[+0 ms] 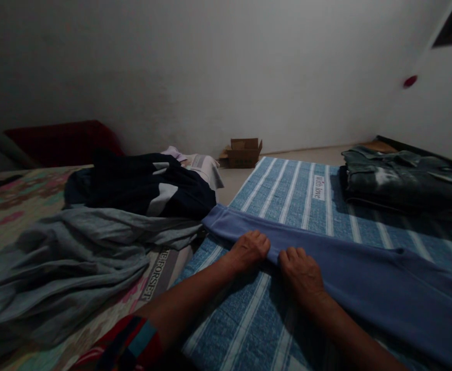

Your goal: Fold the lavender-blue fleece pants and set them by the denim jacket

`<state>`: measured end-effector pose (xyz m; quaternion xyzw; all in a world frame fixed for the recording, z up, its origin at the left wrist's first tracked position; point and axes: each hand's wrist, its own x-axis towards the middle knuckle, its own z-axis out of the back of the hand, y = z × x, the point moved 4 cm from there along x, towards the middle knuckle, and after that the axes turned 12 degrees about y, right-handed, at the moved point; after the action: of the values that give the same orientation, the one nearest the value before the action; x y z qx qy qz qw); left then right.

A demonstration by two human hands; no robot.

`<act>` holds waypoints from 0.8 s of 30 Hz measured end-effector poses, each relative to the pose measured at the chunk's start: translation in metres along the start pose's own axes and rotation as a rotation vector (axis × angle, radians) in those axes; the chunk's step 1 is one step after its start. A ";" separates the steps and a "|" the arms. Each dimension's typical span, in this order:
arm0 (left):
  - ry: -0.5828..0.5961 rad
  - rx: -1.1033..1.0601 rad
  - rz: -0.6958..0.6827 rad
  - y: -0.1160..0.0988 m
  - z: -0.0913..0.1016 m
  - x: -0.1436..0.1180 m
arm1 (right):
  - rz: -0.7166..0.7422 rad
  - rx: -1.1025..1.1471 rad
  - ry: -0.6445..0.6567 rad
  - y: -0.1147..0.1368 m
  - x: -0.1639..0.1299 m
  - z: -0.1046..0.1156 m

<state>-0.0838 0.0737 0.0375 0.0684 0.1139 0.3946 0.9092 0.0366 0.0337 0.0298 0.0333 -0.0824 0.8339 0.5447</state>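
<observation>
Left hand (pixel 249 251): fingers curled, knuckles up, gripping the near edge of the folded blue garment (pixel 349 273). Right hand (pixel 301 270): fingers likewise curled over the same edge, just beside the left hand at its 4 o'clock. The two hands are almost touching.

The blue garment lies flat as a long band on the blue striped mat (pixel 288 196), running from 10 o'clock, near the mat's left edge, toward 4 o'clock at the lower right of the view. The mat carries a small white label (pixel 318 187) with lettering, at 12 o'clock from the hands.

At 2 o'clock from the hands, a folded stack of dark green clothing (pixel 403 180) rests on the far right part of the mat. At 9 o'clock, a loose grey garment (pixel 75 247) lies crumpled on a floral bedsheet (pixel 21 201); behind it, at 10 o'clock, sits a dark navy garment with white patches (pixel 144 188).

Container: one small cardboard box (pixel 243 152) stands on the floor against the wall at 12 o'clock, flaps open. Its contents cannot be determined from this view.
</observation>
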 end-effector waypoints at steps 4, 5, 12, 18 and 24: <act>0.076 0.004 0.008 0.000 0.001 -0.002 | -0.011 -0.015 0.008 0.000 0.000 0.000; 0.085 -0.001 0.008 -0.001 0.002 -0.003 | -0.012 -0.019 0.010 0.000 0.000 0.001; 0.089 -0.064 0.018 -0.002 0.006 -0.009 | 0.007 -0.036 0.031 0.002 -0.005 0.000; 0.009 -0.209 0.052 0.002 -0.011 -0.025 | 0.103 -0.073 -0.039 -0.004 -0.019 -0.017; 0.051 -0.329 0.066 0.009 -0.026 -0.036 | 0.154 0.045 -0.043 -0.016 -0.025 -0.045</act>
<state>-0.1207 0.0540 0.0197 -0.0880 0.0684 0.4393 0.8914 0.0631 0.0248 -0.0161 0.0573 -0.0777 0.8741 0.4761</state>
